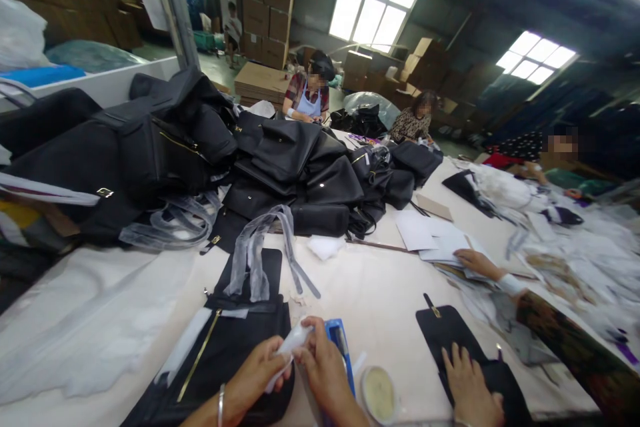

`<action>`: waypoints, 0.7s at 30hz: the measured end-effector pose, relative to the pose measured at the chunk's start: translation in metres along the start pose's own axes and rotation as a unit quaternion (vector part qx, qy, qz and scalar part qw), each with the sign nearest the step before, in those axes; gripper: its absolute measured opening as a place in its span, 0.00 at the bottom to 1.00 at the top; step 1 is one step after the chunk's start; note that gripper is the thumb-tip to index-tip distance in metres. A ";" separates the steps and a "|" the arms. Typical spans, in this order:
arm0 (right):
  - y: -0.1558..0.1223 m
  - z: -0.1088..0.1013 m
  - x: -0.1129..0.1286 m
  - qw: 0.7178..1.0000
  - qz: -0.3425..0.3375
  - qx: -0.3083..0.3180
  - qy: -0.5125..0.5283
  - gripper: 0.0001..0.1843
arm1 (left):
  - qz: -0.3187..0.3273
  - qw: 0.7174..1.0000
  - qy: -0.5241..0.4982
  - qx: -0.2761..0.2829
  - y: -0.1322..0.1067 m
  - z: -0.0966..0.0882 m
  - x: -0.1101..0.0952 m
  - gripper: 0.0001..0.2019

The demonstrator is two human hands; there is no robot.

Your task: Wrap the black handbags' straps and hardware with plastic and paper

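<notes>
My left hand (257, 373) and my right hand (325, 370) meet low in the head view, both pinched on a small white strip of paper or film (291, 343). A blue tool (339, 343) lies under my right hand; I cannot tell if the fingers grip it. Under my left wrist lies a black bag (220, 360) with a gold zipper. Clear plastic-wrapped straps (257, 250) drape over its top.
A co-worker's hand (467, 387) presses a black leather flap (447, 330) at the right; their other hand (475, 261) rests on white papers (433, 233). A small round tin (379, 395) sits near my right hand. Black bags (280, 167) are piled across the white table (380, 293). Other people work further back.
</notes>
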State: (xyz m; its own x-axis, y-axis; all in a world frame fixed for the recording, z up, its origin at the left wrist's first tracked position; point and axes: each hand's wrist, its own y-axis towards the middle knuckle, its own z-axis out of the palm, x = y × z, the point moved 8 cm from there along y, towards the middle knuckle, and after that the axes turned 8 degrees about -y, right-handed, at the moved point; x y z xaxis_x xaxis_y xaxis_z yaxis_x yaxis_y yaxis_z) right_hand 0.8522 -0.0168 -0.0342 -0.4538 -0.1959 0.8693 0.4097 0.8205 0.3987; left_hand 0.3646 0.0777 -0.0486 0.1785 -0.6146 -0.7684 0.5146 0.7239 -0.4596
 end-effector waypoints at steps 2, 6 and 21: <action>0.001 0.007 -0.007 0.997 0.043 0.042 -0.040 0.22 | -0.004 1.000 0.001 0.004 0.001 0.000 0.000 0.19; 0.000 0.046 0.000 0.968 0.122 0.217 -0.025 0.20 | -0.021 1.000 0.015 0.011 0.003 0.000 0.000 0.23; 0.019 0.079 0.039 0.959 0.131 0.251 -0.007 0.18 | -0.077 0.988 0.011 -0.130 0.025 -0.017 0.023 0.28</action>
State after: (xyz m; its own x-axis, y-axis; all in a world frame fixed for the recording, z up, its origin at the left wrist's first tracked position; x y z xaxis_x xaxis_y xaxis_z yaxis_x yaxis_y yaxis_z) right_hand 0.7800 0.0335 -0.0152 -0.3994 0.0574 0.9150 0.0799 0.9964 -0.0277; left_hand 0.3669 0.0870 -0.0851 0.0958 -0.7187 -0.6887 0.3008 0.6804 -0.6683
